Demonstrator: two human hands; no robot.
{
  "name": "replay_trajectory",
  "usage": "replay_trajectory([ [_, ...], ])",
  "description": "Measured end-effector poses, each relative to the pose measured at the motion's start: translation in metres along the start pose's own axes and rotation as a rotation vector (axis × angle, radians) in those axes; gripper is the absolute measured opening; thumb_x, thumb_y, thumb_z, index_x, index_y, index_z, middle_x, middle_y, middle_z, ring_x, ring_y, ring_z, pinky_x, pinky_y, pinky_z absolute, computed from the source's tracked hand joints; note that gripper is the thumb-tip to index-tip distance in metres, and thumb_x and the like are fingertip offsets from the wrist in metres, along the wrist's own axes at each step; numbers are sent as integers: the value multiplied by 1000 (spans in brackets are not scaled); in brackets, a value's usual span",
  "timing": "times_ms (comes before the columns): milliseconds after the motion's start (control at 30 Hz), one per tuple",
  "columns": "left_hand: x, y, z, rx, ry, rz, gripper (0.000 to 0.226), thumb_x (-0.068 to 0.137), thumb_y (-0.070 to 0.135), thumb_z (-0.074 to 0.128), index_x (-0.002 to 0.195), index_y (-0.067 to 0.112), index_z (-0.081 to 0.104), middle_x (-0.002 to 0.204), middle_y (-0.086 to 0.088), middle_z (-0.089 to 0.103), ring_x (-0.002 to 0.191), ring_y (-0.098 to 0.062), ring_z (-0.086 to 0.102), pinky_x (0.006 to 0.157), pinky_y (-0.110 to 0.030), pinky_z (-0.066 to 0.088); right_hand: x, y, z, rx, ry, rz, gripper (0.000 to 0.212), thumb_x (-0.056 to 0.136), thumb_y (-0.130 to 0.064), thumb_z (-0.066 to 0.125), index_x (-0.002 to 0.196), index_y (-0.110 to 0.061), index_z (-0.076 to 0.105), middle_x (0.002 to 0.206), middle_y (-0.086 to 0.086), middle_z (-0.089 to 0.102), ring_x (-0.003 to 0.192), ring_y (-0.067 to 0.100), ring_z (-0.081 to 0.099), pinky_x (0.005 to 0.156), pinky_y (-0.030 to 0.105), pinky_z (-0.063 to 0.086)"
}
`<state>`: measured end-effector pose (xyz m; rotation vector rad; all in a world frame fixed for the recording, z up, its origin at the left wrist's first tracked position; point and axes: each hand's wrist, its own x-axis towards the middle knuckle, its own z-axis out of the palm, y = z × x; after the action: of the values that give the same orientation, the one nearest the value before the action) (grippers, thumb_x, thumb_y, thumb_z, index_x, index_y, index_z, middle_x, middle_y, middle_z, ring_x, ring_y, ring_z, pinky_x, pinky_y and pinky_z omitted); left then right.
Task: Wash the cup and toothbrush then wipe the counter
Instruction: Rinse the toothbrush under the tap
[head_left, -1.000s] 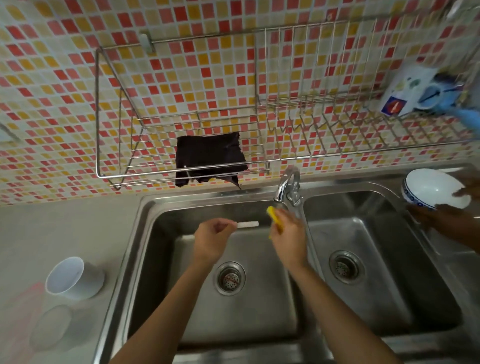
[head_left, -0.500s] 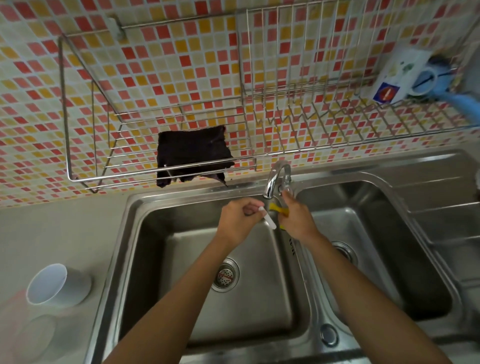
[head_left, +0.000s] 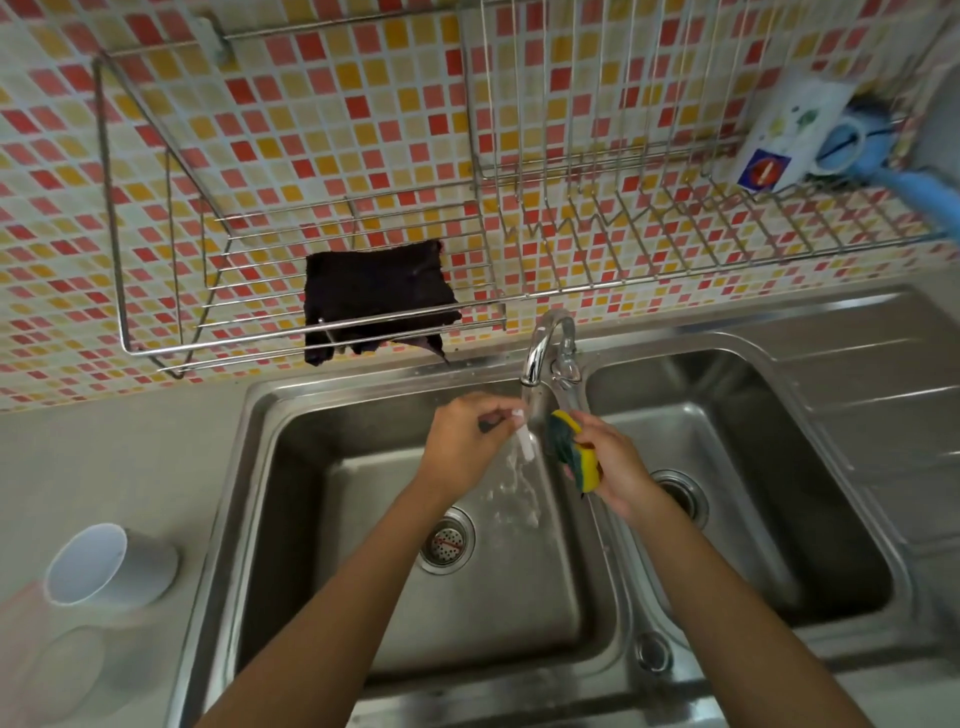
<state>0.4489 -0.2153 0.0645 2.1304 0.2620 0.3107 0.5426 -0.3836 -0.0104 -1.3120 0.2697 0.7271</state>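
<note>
My left hand (head_left: 460, 447) pinches a white toothbrush (head_left: 523, 441) and holds it in the water stream under the tap (head_left: 543, 345), above the left sink basin (head_left: 332, 499). My right hand (head_left: 615, 467) grips a yellow and green sponge (head_left: 571, 449) just right of the stream, over the divider between the basins. A white cup (head_left: 104, 566) lies on its side on the grey counter (head_left: 104, 467) at the left, its mouth facing me. A dark cloth (head_left: 376, 299) hangs over the front rail of the wall rack.
A wire dish rack (head_left: 597, 218) runs along the tiled wall above the sink, with a white carton (head_left: 784, 135) and blue items at its right end. The right basin (head_left: 769, 493) and a ribbed draining board (head_left: 883, 395) lie to the right. A round lid-like shape (head_left: 62, 670) sits near the cup.
The tap now runs and the toothbrush sits in the stream. My right hand has drawn back from the tap, showing the sponge. The bowl and other person's hand from a second ago are out of view.
</note>
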Motion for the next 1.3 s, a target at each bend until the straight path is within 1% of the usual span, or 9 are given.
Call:
replay_trajectory([
  [67,2,7,2,-5,7,15,19,84,13,73,103,17,75,101,-1,74,92,-12,69,84,-8,47,-1,4,1,166,-88,107,46,89,-8,38,131,-21,53,109,13,63,82,24,61,58,28,48],
  [167,3,12,6,1,-10,50,20,84,11,72,104,15,75,103,-1,75,95,-10,69,89,-16,51,-6,8,6,282,-187,183,39,90,-19,51,129,-18,53,97,11,66,74,21,65,52,25,48],
  [300,-6,6,-3,25,29,26,21,86,13,70,106,18,74,100,2,75,89,-4,69,85,-15,52,-11,8,19,182,-252,174,37,87,-16,65,123,-14,54,97,15,67,76,27,65,47,25,50],
  [400,-17,-8,-20,75,83,-23,22,85,13,71,107,15,73,99,1,75,87,4,64,78,1,43,-11,6,31,74,-245,137,20,90,-10,61,108,-8,51,94,22,65,76,31,63,43,26,47],
  [567,-44,-38,-52,204,145,-107,23,86,16,70,109,15,72,105,-1,74,89,0,63,78,5,38,-9,4,47,-180,-249,-10,9,98,-19,52,102,-11,51,78,8,64,50,11,44,38,19,28],
  [800,-58,-54,-63,227,187,-166,23,86,18,70,108,14,73,105,-2,74,89,-3,64,79,1,39,-4,14,53,-365,-194,-39,18,101,-33,41,95,-21,54,59,-5,40,45,7,30,39,22,23],
  [1133,-59,-54,-59,197,185,-179,22,85,20,71,106,15,74,100,-1,74,86,-3,64,75,3,41,22,5,44,-521,16,-206,23,101,-34,37,84,-26,51,63,-3,47,49,11,38,45,27,28],
  [1233,-57,-55,-58,200,182,-176,21,85,20,71,105,14,74,99,-1,74,85,-4,64,74,2,42,32,-9,44,-626,18,-244,17,102,-31,36,98,-25,52,83,1,62,54,14,51,48,27,34],
  [1300,-57,-57,-58,202,177,-201,20,85,22,71,104,16,74,98,1,74,87,-5,65,74,-1,43,36,-18,45,-660,-5,-233,22,103,-27,36,119,-21,50,106,4,60,64,15,63,48,26,38],
])
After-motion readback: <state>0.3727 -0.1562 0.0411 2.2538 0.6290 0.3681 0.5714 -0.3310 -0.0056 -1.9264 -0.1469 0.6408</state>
